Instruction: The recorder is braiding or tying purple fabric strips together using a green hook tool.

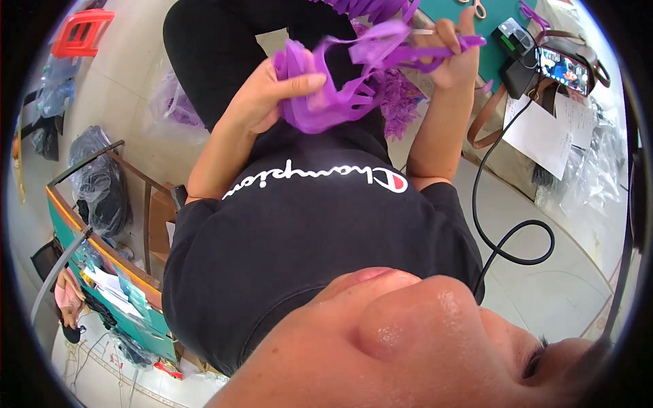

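Note:
My left hand (pixel 269 95) is closed on a loose bundle of purple fabric strips (pixel 326 112), thumb lying across the top. The strips look soft and thin, with slits and loops, and spread to the right above my lap. My right hand (pixel 454 58) is raised at the upper right, fingers curled round a slim purple piece whose kind I cannot make out. Between the hands some purple strips (pixel 381 47) are smeared by motion. Below them hangs a ruffled purple bunch (pixel 400 102).
A green mat (pixel 442 10) with pink-handled scissors (pixel 479 8) lies at the top right. Beside it are a phone (pixel 564 70), a black cable (pixel 476 197) and papers (pixel 537 136). On the left are a red stool (pixel 81 32), a plastic-wrapped bag (pixel 101 180) and a green-topped table (pixel 153 333).

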`<control>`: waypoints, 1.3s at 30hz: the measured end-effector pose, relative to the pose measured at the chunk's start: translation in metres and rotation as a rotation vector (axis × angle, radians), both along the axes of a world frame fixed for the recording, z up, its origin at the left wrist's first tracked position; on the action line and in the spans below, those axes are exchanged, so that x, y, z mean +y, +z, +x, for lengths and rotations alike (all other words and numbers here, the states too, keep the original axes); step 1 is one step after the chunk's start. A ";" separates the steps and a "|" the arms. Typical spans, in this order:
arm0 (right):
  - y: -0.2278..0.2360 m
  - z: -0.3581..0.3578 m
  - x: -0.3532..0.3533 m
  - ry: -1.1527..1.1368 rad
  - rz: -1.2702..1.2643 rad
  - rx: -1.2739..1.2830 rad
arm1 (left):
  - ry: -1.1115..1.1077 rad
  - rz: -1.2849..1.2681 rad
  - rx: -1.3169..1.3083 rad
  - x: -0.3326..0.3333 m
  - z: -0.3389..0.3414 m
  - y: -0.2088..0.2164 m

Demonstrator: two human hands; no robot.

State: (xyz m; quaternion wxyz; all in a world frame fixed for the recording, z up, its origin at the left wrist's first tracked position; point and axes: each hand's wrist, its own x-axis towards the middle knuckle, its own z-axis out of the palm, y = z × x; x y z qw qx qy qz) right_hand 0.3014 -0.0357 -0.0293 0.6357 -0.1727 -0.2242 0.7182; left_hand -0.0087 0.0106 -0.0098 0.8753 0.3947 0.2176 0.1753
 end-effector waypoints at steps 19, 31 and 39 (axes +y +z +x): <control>0.024 -0.133 -0.027 -0.576 0.690 -1.349 | 0.553 0.229 0.108 -0.018 0.023 -0.002; 0.022 -0.132 -0.031 -0.140 -0.002 -1.199 | 0.600 0.614 0.186 -0.017 0.019 -0.001; -0.017 -0.090 0.000 0.222 -0.478 0.333 | 0.346 -0.020 0.061 -0.012 0.022 -0.005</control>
